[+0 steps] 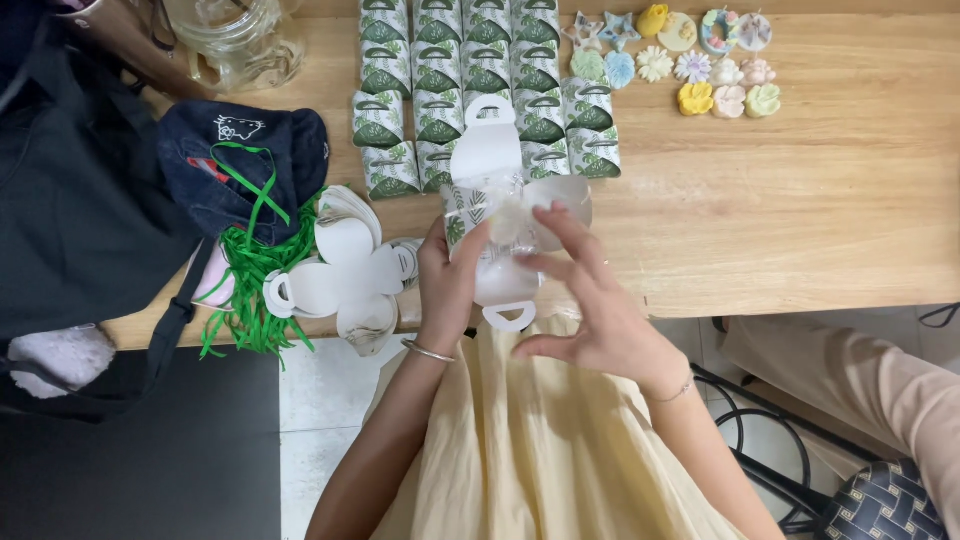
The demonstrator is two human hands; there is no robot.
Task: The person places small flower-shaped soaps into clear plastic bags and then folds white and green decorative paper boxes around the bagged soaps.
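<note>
An unfolded white paper gift box with green leaf print (487, 160) lies open at the table's front edge, a small clear-wrapped pale item (512, 225) in its middle. My left hand (447, 285) grips the box's left flap from below. My right hand (585, 300) has its fingers spread, fingertips touching the wrapped item and the box's right flap. Beyond the open box stand several folded leaf-print boxes (440, 75) in rows.
Flat unfolded box blanks (345, 275) and green paper shreds (250, 275) lie at the left, beside a dark cap (240, 160) and black bag (80, 200). Small pastel flower-shaped pieces (700, 65) sit at the back right. A glass jar (235, 40) stands back left. Another person's sleeve (860, 375) shows at right.
</note>
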